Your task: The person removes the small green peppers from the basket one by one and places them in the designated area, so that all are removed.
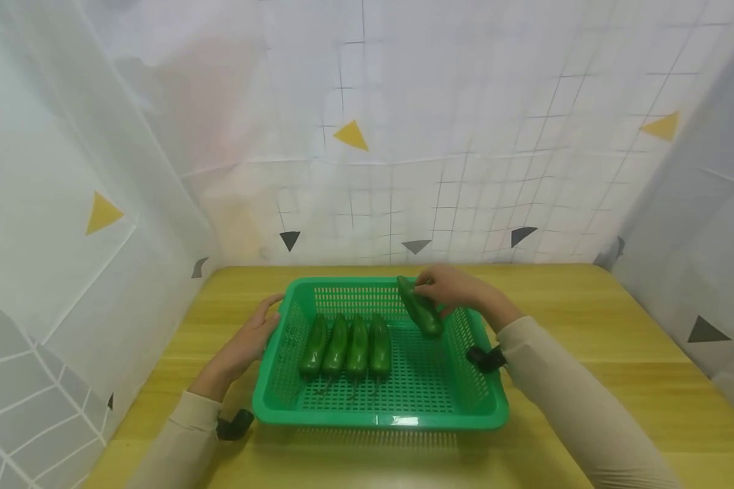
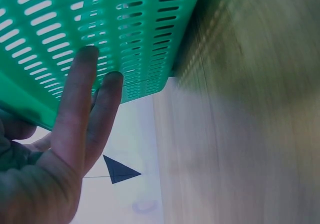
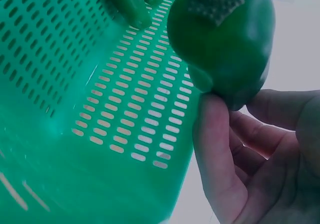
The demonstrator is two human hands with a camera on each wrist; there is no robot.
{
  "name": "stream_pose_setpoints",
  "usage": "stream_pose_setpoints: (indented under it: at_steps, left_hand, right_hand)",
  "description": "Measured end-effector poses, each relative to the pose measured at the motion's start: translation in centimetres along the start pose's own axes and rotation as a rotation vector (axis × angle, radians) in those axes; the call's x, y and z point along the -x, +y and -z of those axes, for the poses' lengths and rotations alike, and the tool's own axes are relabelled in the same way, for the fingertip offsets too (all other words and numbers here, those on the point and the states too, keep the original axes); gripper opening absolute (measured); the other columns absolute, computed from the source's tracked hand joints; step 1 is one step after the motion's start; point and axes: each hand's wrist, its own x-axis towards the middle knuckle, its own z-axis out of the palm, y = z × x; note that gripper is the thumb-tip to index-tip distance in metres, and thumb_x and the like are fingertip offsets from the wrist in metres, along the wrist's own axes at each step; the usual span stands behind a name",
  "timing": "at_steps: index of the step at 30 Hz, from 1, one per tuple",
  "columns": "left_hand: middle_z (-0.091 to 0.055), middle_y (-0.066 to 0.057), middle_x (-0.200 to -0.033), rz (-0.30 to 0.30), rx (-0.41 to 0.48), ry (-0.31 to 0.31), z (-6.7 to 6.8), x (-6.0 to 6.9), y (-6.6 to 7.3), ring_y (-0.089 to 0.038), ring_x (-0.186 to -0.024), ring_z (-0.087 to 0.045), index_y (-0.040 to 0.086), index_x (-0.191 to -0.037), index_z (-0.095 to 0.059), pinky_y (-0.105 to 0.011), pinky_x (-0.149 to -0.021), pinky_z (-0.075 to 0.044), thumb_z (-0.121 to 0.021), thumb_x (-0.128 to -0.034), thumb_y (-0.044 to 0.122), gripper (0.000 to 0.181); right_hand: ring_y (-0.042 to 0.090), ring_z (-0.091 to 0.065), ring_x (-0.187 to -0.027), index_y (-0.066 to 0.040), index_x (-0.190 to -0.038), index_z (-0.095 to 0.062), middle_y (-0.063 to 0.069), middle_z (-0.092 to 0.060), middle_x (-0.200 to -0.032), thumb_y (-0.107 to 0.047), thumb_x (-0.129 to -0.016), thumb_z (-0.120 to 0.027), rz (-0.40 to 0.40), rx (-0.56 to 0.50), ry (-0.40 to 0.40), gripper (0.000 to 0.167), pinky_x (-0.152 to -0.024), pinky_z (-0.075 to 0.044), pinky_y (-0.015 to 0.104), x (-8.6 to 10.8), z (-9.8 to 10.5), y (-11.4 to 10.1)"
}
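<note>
A green plastic basket [image 1: 379, 420] with slotted walls stands on the table. Several long green peppers [image 1: 335, 350] lie side by side in its left half, stems toward the front. My right hand [image 1: 449, 288] pinches one more green pepper [image 1: 421, 309] between thumb and fingers, above the basket's back right part. In the right wrist view this pepper [image 3: 225, 38] shows its stem end close up, tilted over the slotted floor. My left hand [image 1: 253, 339] is at the basket's left side. Its straight fingers [image 2: 75, 108] touch the outer wall in the left wrist view.
The wooden table [image 1: 556, 299] extends on both sides of the basket. A pale patterned sheet [image 1: 404, 136] hangs behind it and along the sides. Dark wrist devices [image 1: 235, 424] sit at both sleeves.
</note>
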Motion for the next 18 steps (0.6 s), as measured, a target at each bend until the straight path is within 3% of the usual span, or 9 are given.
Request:
stream_pose_setpoints:
  at_steps: [12,18]
  left_hand:
    - [-0.062,-0.021,-0.106,-0.012,0.01,-0.01,-0.1,0.0,0.0,-0.03,-0.089,-0.066,0.022,-0.159,-0.02,-0.044,-0.078,-0.057,-0.029,-0.1136,0.034,0.048]
    - [-0.062,-0.021,-0.106,-0.014,0.008,-0.006,0.0,0.1,0.0,-0.03,-0.089,-0.066,0.021,-0.159,-0.019,-0.044,-0.078,-0.057,-0.028,-0.1139,0.031,0.047]
  right_hand:
    - [0.032,-0.069,-0.092,0.01,-0.129,-0.059,0.027,-0.063,-0.117,-0.015,-0.108,-0.049,0.004,0.043,0.004,0.034,-0.066,-0.062,0.039,0.9,2.2,0.2]
    - [0.03,-0.068,-0.095,0.008,-0.128,-0.06,0.025,-0.063,-0.119,-0.016,-0.108,-0.05,-0.024,0.003,-0.009,0.034,-0.071,-0.062,0.039,1.2,2.4,1.0]
